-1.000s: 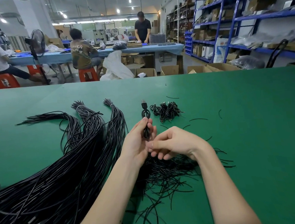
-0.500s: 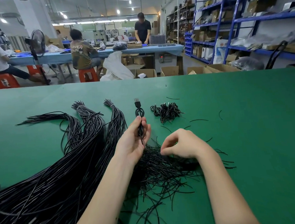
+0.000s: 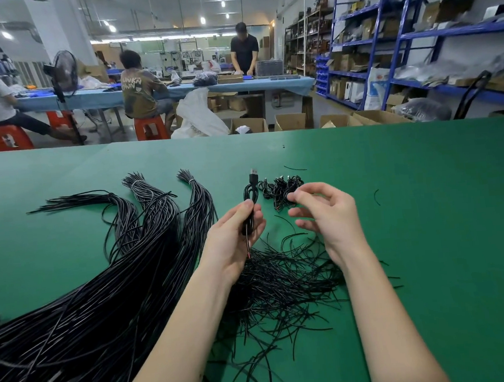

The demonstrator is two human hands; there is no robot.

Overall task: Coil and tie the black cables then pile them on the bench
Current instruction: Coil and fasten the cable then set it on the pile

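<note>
My left hand (image 3: 236, 237) grips a coiled black cable (image 3: 250, 191) upright over the green bench (image 3: 429, 237), its USB plug pointing up and away from me. To its right my right hand (image 3: 325, 215) hovers above the bench with its fingers curled. Whether a tie sits between its fingertips does not show. A loose heap of thin black ties (image 3: 282, 285) lies under both wrists. Just beyond my right fingertips is a small pile of coiled, tied cables (image 3: 277, 188). Long uncoiled black cables (image 3: 103, 308) fan across the left of the bench in banded bundles.
A few stray ties (image 3: 376, 196) lie to the right on the green surface. Past the far edge are cardboard boxes (image 3: 290, 121), blue shelving (image 3: 414, 42), a standing fan (image 3: 65, 73) and three people at a blue table (image 3: 92, 96).
My right hand has lifted out of the tie heap and moved up and away from me to beside the coil. My left hand has kept its grip on the coiled cable.
</note>
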